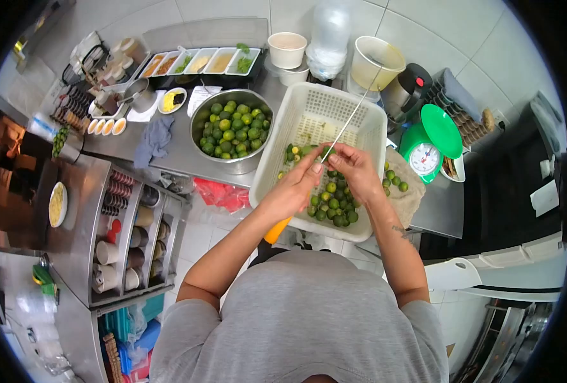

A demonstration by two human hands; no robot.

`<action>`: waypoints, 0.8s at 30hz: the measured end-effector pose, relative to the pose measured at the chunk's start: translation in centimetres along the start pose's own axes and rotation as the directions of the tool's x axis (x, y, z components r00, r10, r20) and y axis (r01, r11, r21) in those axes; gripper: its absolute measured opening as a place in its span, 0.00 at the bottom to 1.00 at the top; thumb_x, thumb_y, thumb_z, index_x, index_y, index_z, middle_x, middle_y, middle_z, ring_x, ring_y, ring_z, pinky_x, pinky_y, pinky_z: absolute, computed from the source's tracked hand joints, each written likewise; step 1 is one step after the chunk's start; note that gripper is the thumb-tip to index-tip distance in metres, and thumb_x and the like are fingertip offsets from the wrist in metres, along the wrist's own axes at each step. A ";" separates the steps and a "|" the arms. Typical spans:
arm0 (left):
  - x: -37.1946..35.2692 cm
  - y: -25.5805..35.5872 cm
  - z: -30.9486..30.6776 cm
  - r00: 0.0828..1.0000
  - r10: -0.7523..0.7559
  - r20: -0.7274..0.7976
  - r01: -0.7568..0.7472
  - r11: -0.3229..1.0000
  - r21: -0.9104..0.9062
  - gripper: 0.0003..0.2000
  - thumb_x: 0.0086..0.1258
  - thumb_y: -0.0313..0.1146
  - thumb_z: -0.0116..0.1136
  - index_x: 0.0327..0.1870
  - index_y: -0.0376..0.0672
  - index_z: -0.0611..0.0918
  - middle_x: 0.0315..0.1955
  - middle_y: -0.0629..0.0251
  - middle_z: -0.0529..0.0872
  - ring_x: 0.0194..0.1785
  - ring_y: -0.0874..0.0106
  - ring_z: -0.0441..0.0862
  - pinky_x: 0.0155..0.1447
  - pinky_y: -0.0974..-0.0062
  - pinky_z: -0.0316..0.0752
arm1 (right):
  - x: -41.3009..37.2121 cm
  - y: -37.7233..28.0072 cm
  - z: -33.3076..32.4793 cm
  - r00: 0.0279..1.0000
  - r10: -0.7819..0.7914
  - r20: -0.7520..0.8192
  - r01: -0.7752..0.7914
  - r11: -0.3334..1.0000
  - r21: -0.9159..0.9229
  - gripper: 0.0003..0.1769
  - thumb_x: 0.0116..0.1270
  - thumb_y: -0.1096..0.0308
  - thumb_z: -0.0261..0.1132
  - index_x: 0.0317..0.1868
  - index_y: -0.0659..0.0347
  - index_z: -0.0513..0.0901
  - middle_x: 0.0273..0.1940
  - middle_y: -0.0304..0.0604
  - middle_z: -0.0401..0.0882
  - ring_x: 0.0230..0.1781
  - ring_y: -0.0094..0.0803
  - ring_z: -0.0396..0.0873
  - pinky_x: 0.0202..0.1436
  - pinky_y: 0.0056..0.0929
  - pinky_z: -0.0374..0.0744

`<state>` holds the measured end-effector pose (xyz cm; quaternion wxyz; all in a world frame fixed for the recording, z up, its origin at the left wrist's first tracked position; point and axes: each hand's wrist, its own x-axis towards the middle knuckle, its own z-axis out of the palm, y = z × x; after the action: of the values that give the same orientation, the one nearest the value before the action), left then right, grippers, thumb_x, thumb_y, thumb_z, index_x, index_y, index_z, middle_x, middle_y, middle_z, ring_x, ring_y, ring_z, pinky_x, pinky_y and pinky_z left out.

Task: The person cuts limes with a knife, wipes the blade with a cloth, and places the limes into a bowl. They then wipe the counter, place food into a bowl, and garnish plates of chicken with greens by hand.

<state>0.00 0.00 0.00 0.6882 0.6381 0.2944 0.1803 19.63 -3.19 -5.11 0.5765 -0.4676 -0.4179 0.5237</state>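
Note:
My left hand [301, 186] is closed around a long knife with a yellow handle [277, 230], whose end shows below my wrist. The thin blade [354, 115], seen nearly edge-on, points up and to the right. My right hand [355, 171] pinches a small green lime [327, 152] against the blade, close to my left fingertips; my fingers partly hide it. Both hands are over a white perforated crate [271, 150]. Loose limes [334, 204] lie in the crate's near part, with a few by its left side.
A steel bowl [200, 146] full of limes stands left of the crate. On the right are a green scale [431, 131], a cloth [406, 196] with several limes and a kettle [406, 89]. Behind stand a yellowish tub [376, 59] and a garnish tray [200, 62].

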 end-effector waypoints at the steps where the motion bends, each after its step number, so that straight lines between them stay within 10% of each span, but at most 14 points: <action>1: 0.1 0.0 -0.1 1.000 0.009 -0.004 -0.009 1.000 0.015 0.30 0.76 0.54 0.36 0.72 0.45 0.59 0.36 0.66 0.71 0.21 0.79 0.66 0.24 0.82 0.65 | -0.2 -0.1 0.3 1.000 -0.004 -0.009 0.004 0.999 0.032 0.20 0.66 0.72 0.62 0.57 0.68 0.76 0.43 0.39 0.81 0.41 0.25 0.77 0.47 0.22 0.74; 8: 1.3 -1.7 -2.2 0.995 0.096 -0.032 -0.090 0.984 0.156 0.25 0.77 0.51 0.34 0.59 0.37 0.69 0.36 0.65 0.71 0.20 0.80 0.66 0.24 0.82 0.64 | -0.1 -2.3 1.3 0.995 -0.020 -0.095 0.014 0.998 -0.063 0.16 0.63 0.74 0.65 0.52 0.66 0.77 0.43 0.40 0.79 0.37 0.25 0.75 0.43 0.24 0.76; 11: 0.8 -1.5 -2.6 0.997 0.039 -0.060 -0.028 0.985 0.173 0.23 0.78 0.50 0.33 0.57 0.38 0.68 0.36 0.65 0.71 0.19 0.80 0.65 0.24 0.82 0.64 | 0.0 -1.9 1.9 0.915 -0.391 -0.097 0.206 0.661 -0.722 0.20 0.56 0.77 0.69 0.50 0.64 0.76 0.42 0.41 0.79 0.36 0.28 0.75 0.40 0.25 0.76; 14: 0.3 -0.4 -2.6 0.994 0.025 -0.109 -0.018 0.998 0.066 0.22 0.78 0.49 0.33 0.61 0.40 0.62 0.36 0.65 0.71 0.19 0.80 0.64 0.23 0.83 0.63 | 0.3 -2.4 2.5 0.835 -0.550 -0.007 0.281 0.437 -0.854 0.23 0.51 0.78 0.71 0.50 0.63 0.77 0.40 0.43 0.79 0.34 0.31 0.76 0.39 0.27 0.75; 24: -0.3 -0.4 -3.8 0.997 -0.022 -0.076 0.018 0.999 -0.042 0.23 0.78 0.49 0.34 0.65 0.43 0.59 0.36 0.66 0.71 0.19 0.81 0.64 0.24 0.83 0.64 | 1.8 -1.8 1.6 0.969 -0.239 -0.063 0.114 0.658 -0.744 0.21 0.52 0.72 0.72 0.48 0.64 0.78 0.41 0.47 0.79 0.35 0.37 0.77 0.40 0.30 0.76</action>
<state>-2.69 2.67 -0.40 0.6912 0.6136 0.3229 0.2036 18.65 -1.24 -3.02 0.4188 -0.6558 -0.5903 0.2148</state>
